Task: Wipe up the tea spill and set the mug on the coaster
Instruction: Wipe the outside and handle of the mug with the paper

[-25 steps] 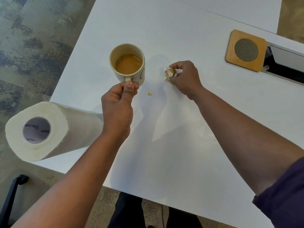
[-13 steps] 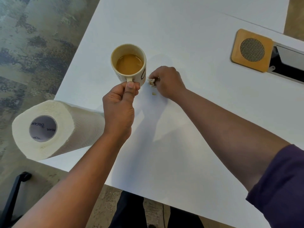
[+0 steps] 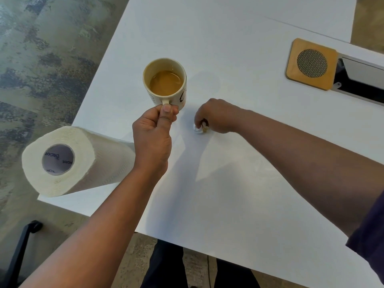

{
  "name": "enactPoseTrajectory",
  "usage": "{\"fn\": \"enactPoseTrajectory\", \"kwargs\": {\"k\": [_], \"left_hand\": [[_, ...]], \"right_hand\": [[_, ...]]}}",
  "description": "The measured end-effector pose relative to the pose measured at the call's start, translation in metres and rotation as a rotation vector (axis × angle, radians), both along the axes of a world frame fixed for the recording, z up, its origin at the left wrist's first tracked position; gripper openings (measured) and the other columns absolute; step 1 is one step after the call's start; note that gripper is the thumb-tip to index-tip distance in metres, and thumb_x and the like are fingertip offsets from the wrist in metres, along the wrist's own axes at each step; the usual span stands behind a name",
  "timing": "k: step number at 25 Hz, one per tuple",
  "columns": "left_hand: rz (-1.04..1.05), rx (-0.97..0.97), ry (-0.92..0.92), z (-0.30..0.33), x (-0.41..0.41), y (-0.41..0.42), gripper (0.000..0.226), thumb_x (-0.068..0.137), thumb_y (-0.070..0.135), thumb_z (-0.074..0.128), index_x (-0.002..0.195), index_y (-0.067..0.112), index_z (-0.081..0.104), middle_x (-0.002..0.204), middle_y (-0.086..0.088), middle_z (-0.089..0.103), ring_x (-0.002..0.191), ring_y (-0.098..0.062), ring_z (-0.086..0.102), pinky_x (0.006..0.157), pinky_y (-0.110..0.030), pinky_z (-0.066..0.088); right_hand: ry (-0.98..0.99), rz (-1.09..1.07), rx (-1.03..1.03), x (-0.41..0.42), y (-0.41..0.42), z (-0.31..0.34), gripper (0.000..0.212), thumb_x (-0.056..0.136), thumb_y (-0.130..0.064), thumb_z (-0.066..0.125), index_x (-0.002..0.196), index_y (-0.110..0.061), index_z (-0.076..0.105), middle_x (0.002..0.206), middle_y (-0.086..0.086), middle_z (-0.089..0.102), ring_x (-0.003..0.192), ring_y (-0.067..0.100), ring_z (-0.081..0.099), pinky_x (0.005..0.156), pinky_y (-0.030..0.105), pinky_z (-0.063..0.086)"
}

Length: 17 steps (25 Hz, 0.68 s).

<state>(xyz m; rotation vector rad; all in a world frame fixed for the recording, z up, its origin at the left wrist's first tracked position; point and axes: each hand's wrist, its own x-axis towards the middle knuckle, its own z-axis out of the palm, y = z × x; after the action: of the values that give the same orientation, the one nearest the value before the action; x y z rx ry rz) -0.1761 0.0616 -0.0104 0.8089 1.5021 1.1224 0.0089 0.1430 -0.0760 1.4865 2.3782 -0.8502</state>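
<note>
the white desk (image 3: 239,183) fills most of the view, with mottled grey-green floor (image 3: 41,59) off its left edge. a paper towel roll (image 3: 76,161) lies on its side at the desk's near left corner, its open core facing the camera and one end hanging past the edge. a recessed cable tray (image 3: 361,80) with a grey flap sits in the desk at the far right. touching its left end lies the wooden coaster (image 3: 311,64), square with a round mesh centre, well apart from the mug and bare on top. the left hand (image 3: 152,136) has its grip closed round the handle of the mug (image 3: 165,83), thumb on top; the cream mug holds milky tea and stands upright, though whether its base touches the desk cannot be told. to its right, near the mug, the right hand (image 3: 216,115) is turned knuckles up, its grip pinched tight on a small crumpled tissue wad (image 3: 199,128), white with a tan stain, pressed against the desk. a dark sleeve (image 3: 369,231) shows at the right edge.
</note>
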Motion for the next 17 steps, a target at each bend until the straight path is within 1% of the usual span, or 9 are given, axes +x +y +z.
{"fn": "enactPoseTrajectory", "kwargs": {"k": [1,2,5,6,8,11,14,16,17], "left_hand": [[-0.006,0.003,-0.003,0.0,0.0,-0.001,0.019,0.103,0.022,0.06,0.092,0.021,0.076,0.094,0.001,0.074,0.092,-0.014,0.064,0.101,-0.035,0.055],[-0.012,0.007,-0.006,0.001,0.0,-0.001,0.02,0.103,0.023,0.06,0.091,0.021,0.076,0.094,0.001,0.074,0.092,-0.015,0.063,0.101,-0.035,0.055],[-0.039,0.018,-0.021,0.001,0.0,-0.001,0.021,0.103,0.024,0.06,0.089,0.022,0.076,0.094,0.001,0.074,0.09,-0.015,0.063,0.097,-0.034,0.054],[-0.048,0.022,-0.025,0.002,0.001,-0.001,0.021,0.103,0.025,0.06,0.089,0.022,0.076,0.095,0.0,0.074,0.09,-0.015,0.063,0.095,-0.033,0.054],[-0.07,0.029,-0.025,0.005,0.002,0.0,0.023,0.103,0.026,0.06,0.088,0.023,0.076,0.097,-0.001,0.075,0.089,-0.015,0.063,0.091,-0.031,0.052],[-0.108,0.057,-0.029,0.009,0.003,-0.001,0.029,0.105,0.027,0.056,0.082,0.028,0.075,0.095,0.003,0.074,0.089,-0.013,0.062,0.086,-0.026,0.05],[-0.157,0.079,0.008,0.012,0.004,-0.003,0.033,0.107,0.029,0.049,0.081,0.029,0.07,0.096,-0.001,0.072,0.09,-0.016,0.058,0.086,-0.027,0.048],[-0.181,0.076,0.02,0.015,0.004,-0.004,0.037,0.109,0.029,0.046,0.079,0.032,0.069,0.096,-0.002,0.071,0.09,-0.015,0.057,0.087,-0.027,0.048],[-0.191,0.073,0.023,0.016,0.005,-0.004,0.039,0.109,0.029,0.046,0.077,0.033,0.069,0.096,-0.003,0.071,0.09,-0.014,0.057,0.088,-0.027,0.048]], "right_hand": [[0.073,-0.093,-0.055,0.013,-0.002,0.001,0.038,0.083,0.004,0.056,0.101,-0.023,0.077,0.105,-0.002,0.071,0.097,0.022,0.066,0.079,0.028,0.049],[0.206,-0.252,-0.136,0.026,-0.007,0.001,0.035,0.084,0.006,0.059,0.099,-0.02,0.077,0.099,-0.004,0.072,0.094,0.018,0.067,0.079,0.026,0.049],[0.877,-0.876,-0.464,0.045,-0.029,0.003,0.029,0.088,0.015,0.06,0.099,-0.01,0.07,0.096,0.004,0.071,0.087,0.014,0.069,0.081,0.025,0.057],[1.073,-1.025,-0.527,0.045,-0.035,0.001,0.029,0.09,0.016,0.058,0.099,-0.009,0.068,0.096,0.006,0.07,0.086,0.015,0.07,0.081,0.024,0.058],[1.349,-1.228,-0.581,0.037,-0.043,-0.004,0.028,0.092,0.017,0.053,0.099,-0.007,0.064,0.095,0.007,0.07,0.087,0.017,0.07,0.079,0.025,0.059],[1.54,-1.4,-0.629,0.023,-0.047,-0.002,0.027,0.094,0.016,0.051,0.104,-0.005,0.063,0.097,0.01,0.072,0.09,0.022,0.069,0.078,0.026,0.06],[1.634,-1.427,-0.663,0.011,-0.04,0.006,0.027,0.093,0.014,0.053,0.11,-0.004,0.064,0.098,0.013,0.074,0.088,0.026,0.072,0.081,0.029,0.06],[1.654,-1.409,-0.646,0.007,-0.031,0.013,0.03,0.093,0.013,0.055,0.112,-0.008,0.065,0.098,0.012,0.075,0.084,0.023,0.073,0.081,0.031,0.059],[1.603,-1.395,-0.602,0.007,-0.028,0.014,0.031,0.092,0.012,0.056,0.11,-0.011,0.066,0.097,0.01,0.075,0.083,0.021,0.072,0.08,0.031,0.059]]}}
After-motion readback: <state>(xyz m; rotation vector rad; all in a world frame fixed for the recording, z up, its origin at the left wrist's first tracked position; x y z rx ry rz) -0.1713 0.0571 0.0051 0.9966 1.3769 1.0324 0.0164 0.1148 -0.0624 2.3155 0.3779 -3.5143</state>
